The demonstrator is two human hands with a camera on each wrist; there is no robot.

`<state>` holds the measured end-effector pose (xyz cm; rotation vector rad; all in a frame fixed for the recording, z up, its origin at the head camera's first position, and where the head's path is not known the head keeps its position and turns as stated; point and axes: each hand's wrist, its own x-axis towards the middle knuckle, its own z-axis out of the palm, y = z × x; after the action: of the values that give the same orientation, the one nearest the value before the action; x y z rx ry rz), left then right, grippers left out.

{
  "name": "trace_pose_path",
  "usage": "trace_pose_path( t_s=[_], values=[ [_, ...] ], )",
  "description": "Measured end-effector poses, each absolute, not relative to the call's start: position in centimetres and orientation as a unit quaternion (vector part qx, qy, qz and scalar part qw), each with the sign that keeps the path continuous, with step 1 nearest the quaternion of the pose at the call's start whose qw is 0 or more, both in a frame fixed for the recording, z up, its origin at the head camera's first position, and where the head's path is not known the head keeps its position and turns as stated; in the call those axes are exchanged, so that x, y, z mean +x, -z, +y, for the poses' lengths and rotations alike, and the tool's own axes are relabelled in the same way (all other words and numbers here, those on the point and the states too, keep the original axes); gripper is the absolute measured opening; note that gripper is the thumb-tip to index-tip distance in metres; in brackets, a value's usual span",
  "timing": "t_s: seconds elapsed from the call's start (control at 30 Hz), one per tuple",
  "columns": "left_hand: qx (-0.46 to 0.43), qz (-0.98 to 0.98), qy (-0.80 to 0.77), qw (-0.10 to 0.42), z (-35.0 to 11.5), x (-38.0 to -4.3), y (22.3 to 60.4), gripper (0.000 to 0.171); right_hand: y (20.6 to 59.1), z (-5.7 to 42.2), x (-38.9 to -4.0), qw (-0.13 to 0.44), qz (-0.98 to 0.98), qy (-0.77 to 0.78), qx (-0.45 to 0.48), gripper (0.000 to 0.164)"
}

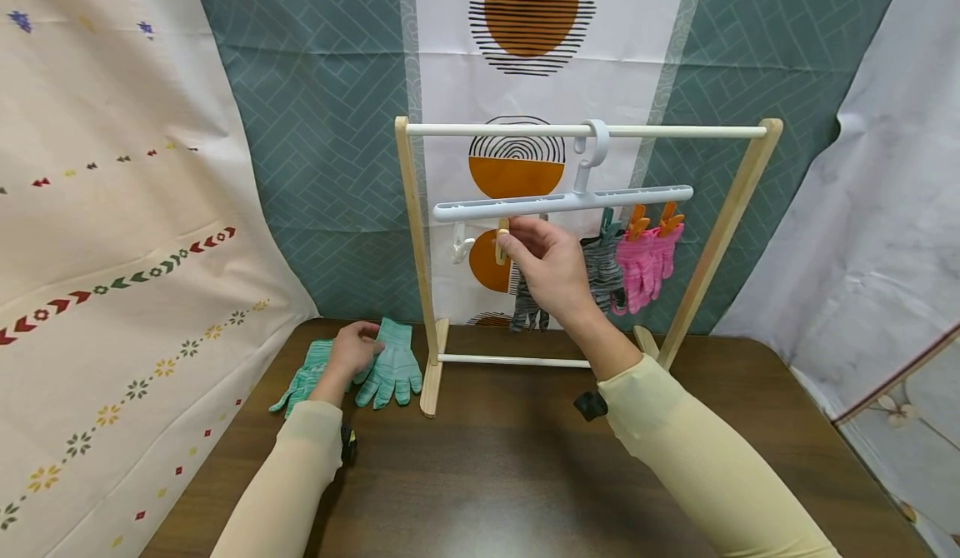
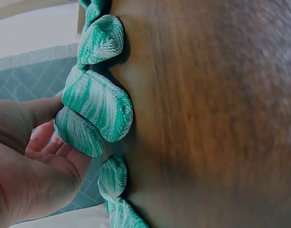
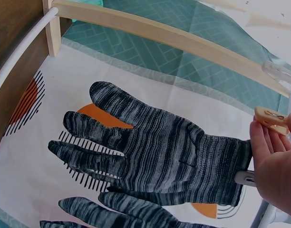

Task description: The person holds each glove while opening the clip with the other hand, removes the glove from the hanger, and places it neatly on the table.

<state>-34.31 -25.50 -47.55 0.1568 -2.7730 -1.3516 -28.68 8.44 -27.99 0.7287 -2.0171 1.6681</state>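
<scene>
Nearest, on the left of the brown wooden table [image 1: 480, 475], the left hand [image 1: 352, 350] pinches a green-and-white striped knit glove [image 1: 393, 371] at its right; a matching glove [image 1: 307, 379] lies to its left. Farther off, the right hand [image 1: 551, 266] holds a beige clothes clip [image 1: 501, 241] between thumb and fingers, just below the left half of a pale grey plastic hanger [image 1: 517, 206]. Black-and-grey striped knit gloves [image 1: 603, 262] hang behind and right of that hand, pink knit gloves [image 1: 645, 262] farther right.

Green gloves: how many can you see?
2. One green glove lies left of the left hand, partly hidden; the other glove lies to that hand's right. More could be tucked underneath.
</scene>
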Motion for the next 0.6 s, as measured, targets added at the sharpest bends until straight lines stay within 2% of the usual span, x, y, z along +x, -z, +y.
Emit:
trace_pose_path(
  t_s=[0.33,0.6],
  values=[
    [0.052,-0.895,0.440,0.037,-25.5,-34.1,47.6,0.044,26.2,8.0,-26.2,0.208,-0.734,-0.592,0.262,0.031],
    [0.064,-0.905,0.417,0.051,-25.5,-34.2,47.8,0.046,26.0,8.0,-25.3,0.226,-0.741,-0.574,0.265,0.035]
  ],
)
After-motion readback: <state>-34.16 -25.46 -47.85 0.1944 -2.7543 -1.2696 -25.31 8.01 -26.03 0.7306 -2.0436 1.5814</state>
